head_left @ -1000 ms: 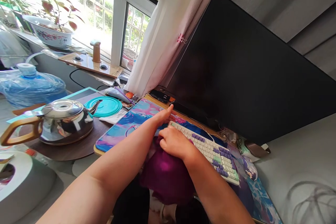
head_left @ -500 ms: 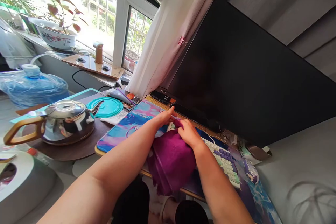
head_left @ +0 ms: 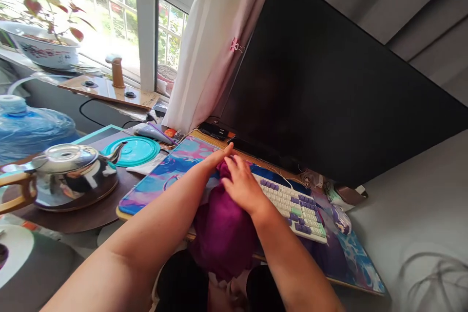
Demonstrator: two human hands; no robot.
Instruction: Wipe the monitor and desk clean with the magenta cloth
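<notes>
A deep purple cloth (head_left: 226, 234) is bunched at its upper end between my hands and hangs down over the desk's near edge, above my lap. My left hand (head_left: 219, 154) holds its top from the left side; one digit points forward, and the other fingers are mostly hidden behind the folds. On the right, my right hand (head_left: 242, 183) lies over the upper part of the cloth with its fingers spread and thumb apart. Just beside that hand is a white and purple keyboard (head_left: 292, 204), partly covered by my right forearm.
A colourful desk mat (head_left: 157, 185) covers the desk under a large dark monitor (head_left: 329, 87). To the left stand a shiny kettle (head_left: 69, 175) and a turquoise lid (head_left: 133, 151). A patterned mouse (head_left: 341, 219) sits at the right; a water jug (head_left: 32, 126) is far left.
The view has shifted right, so more of the keyboard shows. My right hand's fingers, bent into the cloth before, are now spread over it. The hanging cloth has swung slightly left and lower.
</notes>
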